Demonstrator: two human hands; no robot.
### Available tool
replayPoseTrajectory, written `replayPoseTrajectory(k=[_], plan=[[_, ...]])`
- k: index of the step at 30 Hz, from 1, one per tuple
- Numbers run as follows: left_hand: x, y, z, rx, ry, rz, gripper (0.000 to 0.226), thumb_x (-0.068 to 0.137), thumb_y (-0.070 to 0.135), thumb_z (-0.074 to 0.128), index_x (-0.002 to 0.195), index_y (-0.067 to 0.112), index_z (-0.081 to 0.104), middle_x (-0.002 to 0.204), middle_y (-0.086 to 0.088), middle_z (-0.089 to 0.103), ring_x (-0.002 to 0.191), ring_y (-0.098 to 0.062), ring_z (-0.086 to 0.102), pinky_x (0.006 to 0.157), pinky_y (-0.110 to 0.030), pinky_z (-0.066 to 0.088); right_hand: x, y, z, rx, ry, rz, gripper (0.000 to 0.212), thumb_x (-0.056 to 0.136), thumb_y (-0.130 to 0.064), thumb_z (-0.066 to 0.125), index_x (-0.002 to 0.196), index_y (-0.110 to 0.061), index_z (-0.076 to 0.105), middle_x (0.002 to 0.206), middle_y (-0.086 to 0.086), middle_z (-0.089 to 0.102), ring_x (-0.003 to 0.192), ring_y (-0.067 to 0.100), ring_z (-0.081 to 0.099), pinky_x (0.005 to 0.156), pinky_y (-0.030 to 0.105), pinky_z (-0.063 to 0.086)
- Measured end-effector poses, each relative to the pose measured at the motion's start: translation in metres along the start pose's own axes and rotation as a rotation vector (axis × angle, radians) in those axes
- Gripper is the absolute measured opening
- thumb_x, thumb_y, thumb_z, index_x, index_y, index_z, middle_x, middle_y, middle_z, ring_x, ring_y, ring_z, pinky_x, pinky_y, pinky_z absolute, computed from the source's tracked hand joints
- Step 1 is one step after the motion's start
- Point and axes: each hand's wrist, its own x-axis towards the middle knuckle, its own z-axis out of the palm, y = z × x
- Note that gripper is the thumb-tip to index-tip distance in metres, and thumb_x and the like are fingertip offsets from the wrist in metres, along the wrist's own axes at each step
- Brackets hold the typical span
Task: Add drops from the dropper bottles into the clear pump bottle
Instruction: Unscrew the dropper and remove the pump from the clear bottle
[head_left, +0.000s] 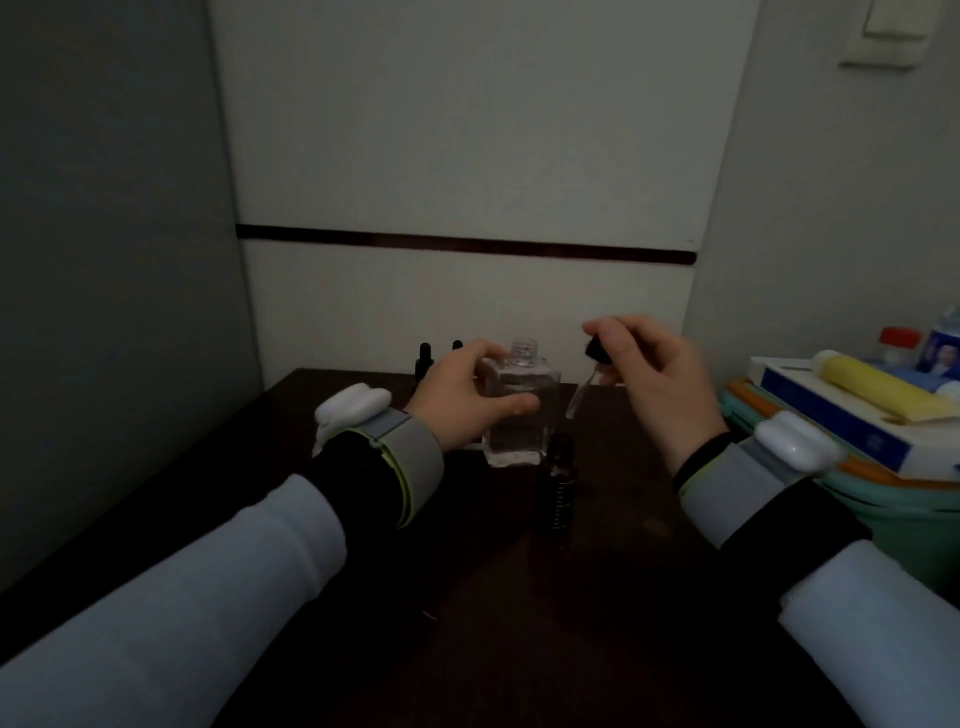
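Step in hand: dosing. The left hand (467, 402) grips the clear pump bottle (535, 436), which stands upright on the table (467, 597) at centre frame. Its fingers wrap the far side and the thumb lies across the near face. The bottle's threaded neck is uncovered, and no pump head is visible.

The right hand (660, 384), right of centre, pinches the black bulb of a dropper (584, 387) between thumb and fingers. The glass pipette slants down and to the left, its tip beside the bottle's right shoulder, not over the mouth. Whether the pipette holds liquid cannot be told.

An open dark dropper bottle (561, 483) stands just in front of the clear bottle. Two capped dropper bottles (425, 358) stand behind the left hand.

Judgement: the next move calls for raising the tip over the narrow neck and squeezing the bulb gently, with the left hand steadying the bottle.

Surface: dark, dimly lit table. Room: pale wall with a dark horizontal stripe (467, 244). A green basket (909, 514) at right carries a box (831, 415) and a yellow tube (872, 389).
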Motion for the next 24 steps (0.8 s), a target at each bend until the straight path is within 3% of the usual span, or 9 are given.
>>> replayPoseTrajectory(k=[5, 10, 14, 17, 20, 24], plan=[[-0.015, -0.001, -0.003, -0.035, -0.058, 0.043, 0.059, 0.078, 0.034, 0.075, 0.129, 0.022, 0.046, 0.11, 0.003, 0.049, 0.105, -0.017, 0.055, 0.096, -0.034, 0.046, 0.015, -0.027, 0.014, 0.159, 0.119, -0.057, 0.013, 0.095, -0.017, 0.053, 0.091, -0.019, 0.066, 0.08, -0.005, 0.063, 0.067, -0.001, 0.06, 0.061, 0.015, 0.05], [-0.021, 0.001, -0.006, 0.045, -0.063, 0.091, 0.057, 0.081, 0.037, 0.071, 0.128, 0.023, 0.041, 0.097, 0.011, 0.047, 0.097, -0.017, 0.055, 0.086, -0.03, 0.046, 0.037, -0.033, 0.038, 0.083, 0.144, -0.129, 0.009, 0.094, -0.017, 0.056, 0.093, -0.012, 0.064, 0.075, -0.005, 0.062, 0.067, 0.001, 0.058, 0.058, 0.016, 0.047], [-0.021, 0.003, -0.007, 0.082, -0.066, 0.133, 0.055, 0.08, 0.038, 0.071, 0.125, 0.023, 0.042, 0.088, 0.017, 0.045, 0.092, -0.018, 0.057, 0.084, -0.036, 0.049, 0.028, -0.026, 0.039, -0.093, 0.078, -0.212, 0.01, 0.093, -0.022, 0.057, 0.084, -0.027, 0.061, 0.073, -0.014, 0.063, 0.071, 0.001, 0.061, 0.064, 0.025, 0.051], [-0.023, 0.004, -0.007, 0.105, -0.045, 0.151, 0.057, 0.08, 0.041, 0.07, 0.126, 0.024, 0.042, 0.091, 0.014, 0.045, 0.091, -0.014, 0.054, 0.083, -0.033, 0.048, 0.018, -0.019, 0.038, -0.196, -0.02, -0.197, 0.009, 0.09, -0.025, 0.061, 0.084, -0.02, 0.064, 0.075, -0.01, 0.065, 0.075, 0.007, 0.063, 0.064, 0.025, 0.049], [-0.025, 0.003, -0.007, 0.108, -0.049, 0.162, 0.055, 0.079, 0.041, 0.071, 0.124, 0.027, 0.042, 0.089, 0.024, 0.043, 0.091, -0.012, 0.055, 0.084, -0.035, 0.05, 0.012, -0.013, 0.037, -0.205, -0.076, -0.133, 0.011, 0.087, -0.024, 0.066, 0.077, -0.021, 0.064, 0.073, -0.012, 0.062, 0.072, -0.001, 0.058, 0.065, 0.019, 0.046], [-0.025, 0.005, -0.008, 0.105, -0.043, 0.174, 0.054, 0.078, 0.039, 0.072, 0.122, 0.025, 0.043, 0.088, 0.022, 0.045, 0.087, -0.014, 0.057, 0.08, -0.035, 0.05, 0.011, -0.015, 0.035, -0.107, -0.07, -0.083, 0.015, 0.085, -0.02, 0.068, 0.071, -0.021, 0.063, 0.069, -0.009, 0.065, 0.071, 0.002, 0.06, 0.071, 0.017, 0.047]])
